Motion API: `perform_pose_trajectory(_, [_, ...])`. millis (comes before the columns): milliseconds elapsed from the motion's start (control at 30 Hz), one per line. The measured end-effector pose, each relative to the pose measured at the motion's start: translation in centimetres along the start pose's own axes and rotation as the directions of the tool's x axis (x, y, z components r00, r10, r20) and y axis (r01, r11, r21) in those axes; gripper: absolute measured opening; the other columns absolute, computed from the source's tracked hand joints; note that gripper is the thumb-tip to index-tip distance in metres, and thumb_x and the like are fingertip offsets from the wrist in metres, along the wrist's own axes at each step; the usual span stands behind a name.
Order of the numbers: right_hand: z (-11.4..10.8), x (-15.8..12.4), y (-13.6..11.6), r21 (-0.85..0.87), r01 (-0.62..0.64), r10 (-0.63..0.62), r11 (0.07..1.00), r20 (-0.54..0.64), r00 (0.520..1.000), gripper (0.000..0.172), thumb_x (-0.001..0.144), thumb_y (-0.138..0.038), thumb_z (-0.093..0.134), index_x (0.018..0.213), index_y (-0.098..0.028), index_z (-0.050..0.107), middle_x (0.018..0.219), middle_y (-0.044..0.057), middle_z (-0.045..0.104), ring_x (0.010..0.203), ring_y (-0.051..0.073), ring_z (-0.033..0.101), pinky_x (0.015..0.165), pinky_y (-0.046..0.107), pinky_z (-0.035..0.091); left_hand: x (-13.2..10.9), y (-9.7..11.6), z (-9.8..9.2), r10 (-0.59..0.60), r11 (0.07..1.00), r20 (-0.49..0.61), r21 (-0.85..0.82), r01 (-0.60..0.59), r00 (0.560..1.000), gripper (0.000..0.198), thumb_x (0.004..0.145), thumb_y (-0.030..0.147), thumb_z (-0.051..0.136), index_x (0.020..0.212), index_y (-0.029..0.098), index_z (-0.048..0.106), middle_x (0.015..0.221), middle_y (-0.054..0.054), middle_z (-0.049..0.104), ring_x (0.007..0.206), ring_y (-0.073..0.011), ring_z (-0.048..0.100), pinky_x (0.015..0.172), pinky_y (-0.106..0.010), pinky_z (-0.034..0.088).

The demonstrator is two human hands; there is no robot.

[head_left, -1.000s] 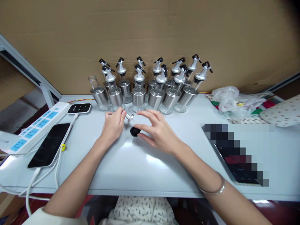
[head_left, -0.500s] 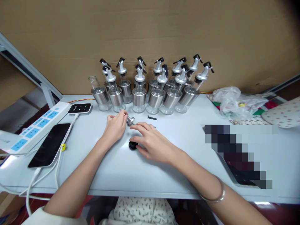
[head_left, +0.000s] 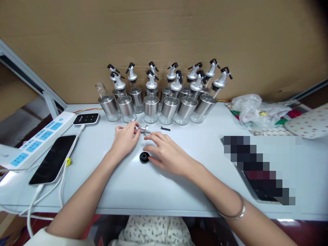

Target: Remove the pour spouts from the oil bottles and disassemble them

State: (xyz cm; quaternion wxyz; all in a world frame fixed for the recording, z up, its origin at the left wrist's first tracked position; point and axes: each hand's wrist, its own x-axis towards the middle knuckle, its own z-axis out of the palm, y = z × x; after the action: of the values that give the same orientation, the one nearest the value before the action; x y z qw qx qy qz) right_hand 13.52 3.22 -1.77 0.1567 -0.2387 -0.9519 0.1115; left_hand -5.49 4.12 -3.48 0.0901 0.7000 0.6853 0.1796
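Note:
My left hand [head_left: 126, 137] pinches the narrow end of a silver pourer spout [head_left: 146, 128], which lies nearly level just above or on the table; I cannot tell which. My right hand [head_left: 164, 152] is open, fingers apart and slightly curled, its index fingertip close to the spout's wide end. Under its thumb side sits a round black stopper [head_left: 144, 157], with the thumb tip at its edge. A short black lever piece [head_left: 165, 128] rests on the table beyond my right hand.
Several glass bottles [head_left: 151, 106] with steel sleeves stand in rows at the back, most with silver pourers; an open-necked bottle [head_left: 106, 104] stands leftmost. Left are a power strip [head_left: 38, 141], a phone [head_left: 53, 159] and cables. Right are a plastic bag [head_left: 252, 109] and a partly blurred dark device [head_left: 266, 193].
The silver spout has turned more level and points to the right. My right fingers have drawn slightly off the black stopper, which now shows more fully.

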Motion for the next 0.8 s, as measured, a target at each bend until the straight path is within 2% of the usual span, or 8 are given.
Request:
perform_pose_trajectory(333, [-0.60, -0.06, -0.07, 0.022, -0.002, 0.003, 1.000, -0.025, 1.000, 0.022, 0.085, -0.020, 0.052, 0.100, -0.014, 0.067, 0.122, 0.015, 0.056, 0.117, 0.029, 0.044, 0.089, 0.044, 0.042, 0.06, 0.05, -0.25, -0.034, 0.999, -0.017, -0.020, 0.034, 0.999, 0.020, 0.089, 0.033, 0.040, 0.100, 0.019, 0.051, 0.083, -0.001, 0.063, 0.080, -0.0196, 0.061, 0.089, -0.043, 0.027])
perform_pose_trajectory(633, [-0.52, -0.05, 0.29, -0.005, 0.003, -0.003, 1.000, -0.065, 0.998, 0.021, 0.087, -0.020, 0.052, 0.100, -0.015, 0.067, 0.121, 0.015, 0.057, 0.116, 0.027, 0.045, 0.088, 0.042, 0.043, 0.03, -0.01, -0.08, -0.028, 0.998, -0.007, -0.060, 0.028, 1.000, 0.020, 0.088, 0.033, 0.044, 0.101, 0.020, 0.051, 0.075, 0.002, 0.062, 0.073, -0.0173, 0.059, 0.087, -0.040, 0.026])
perform_pose_trajectory(800, [-0.55, -0.10, 0.34, -0.009, 0.016, -0.016, 1.000, -0.097, 0.995, 0.020, 0.087, -0.020, 0.052, 0.099, -0.014, 0.067, 0.117, 0.015, 0.058, 0.113, 0.027, 0.047, 0.086, 0.043, 0.045, 0.15, -0.06, 0.21, -0.052, 0.994, -0.015, -0.097, 0.051, 0.999, 0.025, 0.086, 0.043, 0.049, 0.094, 0.020, 0.049, 0.065, 0.005, 0.056, 0.065, -0.0157, 0.056, 0.086, -0.040, 0.028])
